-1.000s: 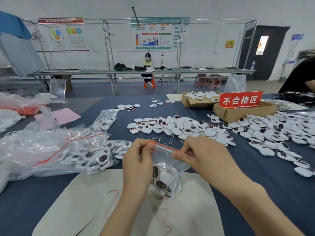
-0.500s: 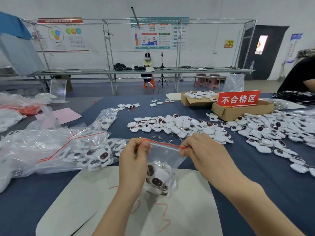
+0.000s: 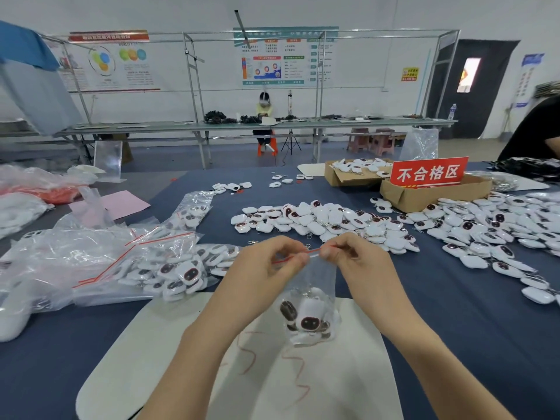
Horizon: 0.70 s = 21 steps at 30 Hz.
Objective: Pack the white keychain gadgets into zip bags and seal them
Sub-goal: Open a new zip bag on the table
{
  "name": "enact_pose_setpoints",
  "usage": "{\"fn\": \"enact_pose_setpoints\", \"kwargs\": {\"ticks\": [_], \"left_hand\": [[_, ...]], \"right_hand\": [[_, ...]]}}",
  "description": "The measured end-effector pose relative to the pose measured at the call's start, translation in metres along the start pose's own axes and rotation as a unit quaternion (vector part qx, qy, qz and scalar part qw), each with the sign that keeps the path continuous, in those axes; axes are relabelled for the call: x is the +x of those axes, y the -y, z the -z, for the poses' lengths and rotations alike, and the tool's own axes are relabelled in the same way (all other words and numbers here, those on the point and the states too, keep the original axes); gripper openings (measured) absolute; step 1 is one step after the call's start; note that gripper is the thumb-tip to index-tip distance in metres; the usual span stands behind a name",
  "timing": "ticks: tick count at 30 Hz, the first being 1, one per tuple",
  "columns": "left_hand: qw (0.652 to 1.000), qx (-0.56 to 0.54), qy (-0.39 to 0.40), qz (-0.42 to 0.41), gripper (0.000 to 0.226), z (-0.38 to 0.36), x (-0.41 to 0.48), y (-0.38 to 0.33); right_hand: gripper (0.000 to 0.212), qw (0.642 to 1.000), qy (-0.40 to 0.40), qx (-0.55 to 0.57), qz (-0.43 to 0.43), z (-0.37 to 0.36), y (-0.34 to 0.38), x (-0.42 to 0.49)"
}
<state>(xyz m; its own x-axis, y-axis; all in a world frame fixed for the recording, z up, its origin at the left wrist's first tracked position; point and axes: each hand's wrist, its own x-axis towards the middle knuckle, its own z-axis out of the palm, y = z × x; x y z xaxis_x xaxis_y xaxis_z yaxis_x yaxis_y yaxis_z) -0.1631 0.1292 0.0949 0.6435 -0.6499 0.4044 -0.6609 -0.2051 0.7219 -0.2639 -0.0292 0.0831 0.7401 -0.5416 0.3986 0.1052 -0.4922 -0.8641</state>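
Pinching a zip bag [image 3: 318, 277] shut, middle of the frame.

Clamped with the left grip [image 3: 268, 268] and right grip [image 3: 353, 262]: the red zip strip [image 3: 315, 251] along the top of the zip bag. Hanging just below both grips, inside the bag: a few white gadgets [image 3: 310, 321], over the white board [image 3: 333, 383]. Looks almost sealed, maybe one more squeeze needed. Already done: full bags [image 3: 169, 268] heaped at the left of the frame. Still to pack: a big loose pile [image 3: 321, 219] just above the grips, plus more at the right of the tabletop [image 3: 454, 313].
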Motion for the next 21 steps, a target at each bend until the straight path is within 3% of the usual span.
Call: {"fn": "enact_pose_setpoints", "kwargs": {"ticks": [5, 11, 16, 21], "left_hand": [[0.989, 0.137, 0.058, -0.008, 0.015, -0.005, 0.016, -0.023], [0.967, 0.252, 0.048, 0.012, 0.023, -0.022, 0.01, -0.034], [0.963, 0.262, 0.054, 0.014, 0.021, -0.021, -0.002, -0.028], [0.966, 0.255, 0.024, 0.014, 0.025, -0.017, -0.019, -0.02]], "right_hand": [[0.026, 1.0, -0.015, 0.023, 0.001, -0.002, 0.001, 0.003], [0.031, 0.995, -0.059, -0.078, -0.013, -0.001, -0.01, 0.009], [0.028, 0.99, -0.095, -0.096, -0.047, 0.002, -0.021, 0.021], [0.029, 0.989, -0.097, -0.106, -0.028, -0.003, -0.025, 0.025]]}}
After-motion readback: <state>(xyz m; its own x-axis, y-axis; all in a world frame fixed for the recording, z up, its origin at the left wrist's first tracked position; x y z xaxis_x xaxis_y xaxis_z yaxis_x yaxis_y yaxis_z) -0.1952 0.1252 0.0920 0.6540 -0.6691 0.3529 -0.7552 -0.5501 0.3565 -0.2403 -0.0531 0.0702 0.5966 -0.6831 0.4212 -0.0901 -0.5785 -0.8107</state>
